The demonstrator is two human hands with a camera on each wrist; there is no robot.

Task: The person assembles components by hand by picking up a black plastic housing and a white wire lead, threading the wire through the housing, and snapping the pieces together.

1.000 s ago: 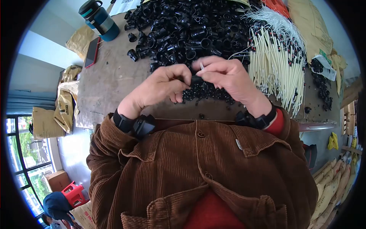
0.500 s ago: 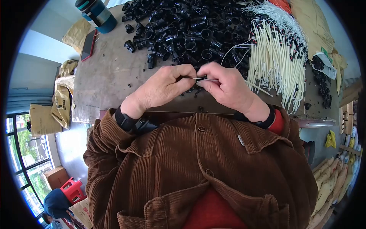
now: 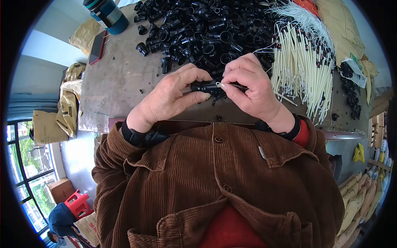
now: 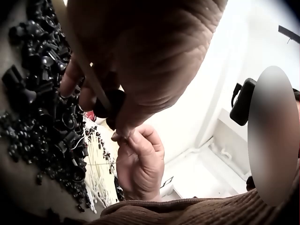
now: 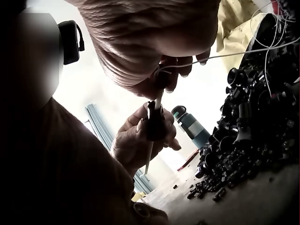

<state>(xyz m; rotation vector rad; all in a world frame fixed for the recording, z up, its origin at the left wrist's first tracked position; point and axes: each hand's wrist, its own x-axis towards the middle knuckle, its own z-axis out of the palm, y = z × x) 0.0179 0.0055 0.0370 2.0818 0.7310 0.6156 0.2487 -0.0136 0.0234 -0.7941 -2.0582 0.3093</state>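
Note:
My left hand holds a black plastic fitting between thumb and fingers, over the front of the table. Seen from the right wrist, a thin white rod sticks out below the fitting; its upper part shows above. The left wrist view has this pale rod running past the palm to the fitting. At the fitting's right end, my right hand pinches a white string between thumb and index finger. The string trails away from the hand in the right wrist view.
A large pile of black fittings covers the back of the table. Right of it lies a bundle of cream rods with white strings. A blue bottle and a phone are at the left. Small black parts lie nearby.
The hands worked close together over the string half a second ago. Now they are slightly apart, the fitting shows between them, and the left fingers have spread along it.

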